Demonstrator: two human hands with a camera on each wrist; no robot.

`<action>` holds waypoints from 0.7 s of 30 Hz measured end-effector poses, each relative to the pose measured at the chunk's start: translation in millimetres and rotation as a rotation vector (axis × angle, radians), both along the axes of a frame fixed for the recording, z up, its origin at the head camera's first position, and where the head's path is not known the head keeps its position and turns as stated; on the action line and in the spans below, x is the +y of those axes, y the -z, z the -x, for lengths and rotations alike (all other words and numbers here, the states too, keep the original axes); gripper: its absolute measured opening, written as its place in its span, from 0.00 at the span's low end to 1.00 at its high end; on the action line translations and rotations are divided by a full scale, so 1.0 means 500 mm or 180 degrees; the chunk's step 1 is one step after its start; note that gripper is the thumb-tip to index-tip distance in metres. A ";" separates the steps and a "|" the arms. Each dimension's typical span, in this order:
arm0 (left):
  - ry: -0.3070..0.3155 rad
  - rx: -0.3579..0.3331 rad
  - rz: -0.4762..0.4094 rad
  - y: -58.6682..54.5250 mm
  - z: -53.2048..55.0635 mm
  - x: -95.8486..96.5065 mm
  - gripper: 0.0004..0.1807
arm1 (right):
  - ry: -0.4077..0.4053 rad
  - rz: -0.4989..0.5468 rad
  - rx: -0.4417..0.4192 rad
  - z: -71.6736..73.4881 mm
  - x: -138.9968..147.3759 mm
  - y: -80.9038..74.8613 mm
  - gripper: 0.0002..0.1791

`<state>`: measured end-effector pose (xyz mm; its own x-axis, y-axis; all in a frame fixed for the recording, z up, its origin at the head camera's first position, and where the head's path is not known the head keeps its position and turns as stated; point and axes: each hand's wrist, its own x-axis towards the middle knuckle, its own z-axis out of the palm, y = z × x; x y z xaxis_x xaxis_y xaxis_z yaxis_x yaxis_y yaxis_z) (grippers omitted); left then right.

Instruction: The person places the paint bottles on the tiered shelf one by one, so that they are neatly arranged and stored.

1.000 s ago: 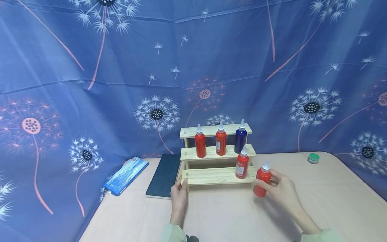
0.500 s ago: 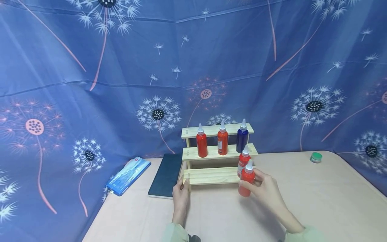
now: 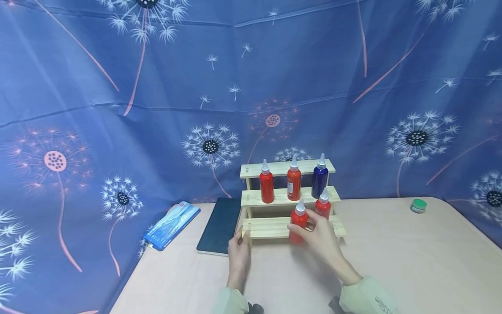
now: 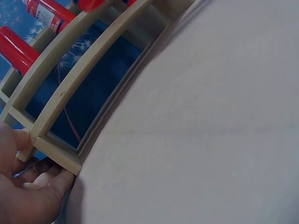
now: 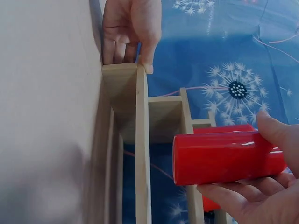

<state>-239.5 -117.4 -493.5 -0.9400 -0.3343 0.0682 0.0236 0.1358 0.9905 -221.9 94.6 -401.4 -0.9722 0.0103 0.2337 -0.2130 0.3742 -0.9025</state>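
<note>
My right hand [image 3: 323,240] pinches a red squeeze bottle [image 3: 299,220] with a pale pointed cap between thumb and fingers. In the head view this bottle overlaps the front of the lowest step of a three-step wooden rack [image 3: 264,227]; the right wrist view shows its flat base [image 5: 175,161] above that step's edge. My left hand [image 3: 239,257] grips the rack's lower left end, thumb on the board and fingers around the leg. Another red bottle [image 3: 323,208] stands on the lowest step at right, partly hidden by my right hand.
The middle step bears a red bottle [image 3: 267,188], an orange-red bottle [image 3: 294,185] and a dark blue bottle [image 3: 320,179]. Left of the rack lie a dark notebook [image 3: 219,224] and a blue packet [image 3: 172,225]. A green-lidded jar [image 3: 418,206] stands at far right.
My right hand has carried the red bottle leftward, from beside the rack's right end, past the standing red bottle, to the front of the lowest step. My left hand keeps its grip on the rack.
</note>
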 end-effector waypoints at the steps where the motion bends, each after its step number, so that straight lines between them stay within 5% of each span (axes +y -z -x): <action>1: 0.0010 -0.0004 0.0010 0.001 0.001 0.000 0.25 | 0.0001 -0.0030 0.0028 0.006 -0.004 0.002 0.25; 21: 0.0101 -0.0033 -0.0035 0.006 0.002 -0.003 0.27 | 0.0009 -0.0211 0.0101 0.083 -0.064 0.020 0.31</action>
<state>-240.2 -118.8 -496.6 -0.9508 -0.3048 0.0550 0.0176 0.1242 0.9921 -263.6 62.5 -411.5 -0.9644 -0.0035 0.2646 -0.2399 0.4335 -0.8686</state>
